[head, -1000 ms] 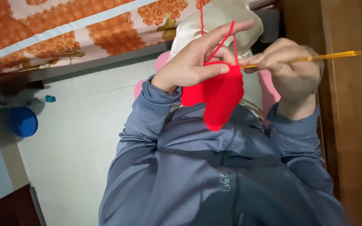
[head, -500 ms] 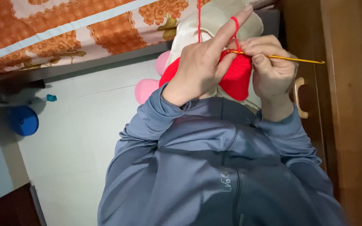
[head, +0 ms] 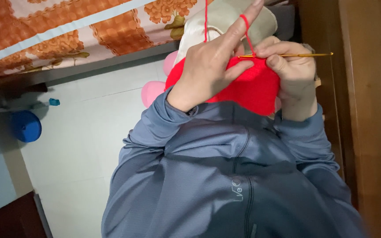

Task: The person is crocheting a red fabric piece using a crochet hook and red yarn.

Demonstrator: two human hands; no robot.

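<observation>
A red crocheted piece (head: 252,86) hangs between both hands, above my grey-blue jacket. My left hand (head: 210,61) pinches its left edge with thumb and fingers, and its index finger points up with a strand of red yarn (head: 245,27) looped over the tip. My right hand (head: 287,66) grips the piece's right side and holds a thin gold crochet hook (head: 296,55). The hook lies level, its tip in the top edge of the red work, its handle pointing right.
An orange floral bedspread (head: 67,31) fills the top left. A cream cushion (head: 225,17) and pink round shapes (head: 153,90) lie behind the hands. A blue round object (head: 25,126) sits on the pale tiled floor (head: 80,145). Brown wooden furniture (head: 371,110) lines the right side.
Both hands have drawn closer together and the red piece has bunched up between them. The hook has swung from tilted to level, and its tip has entered the top edge.
</observation>
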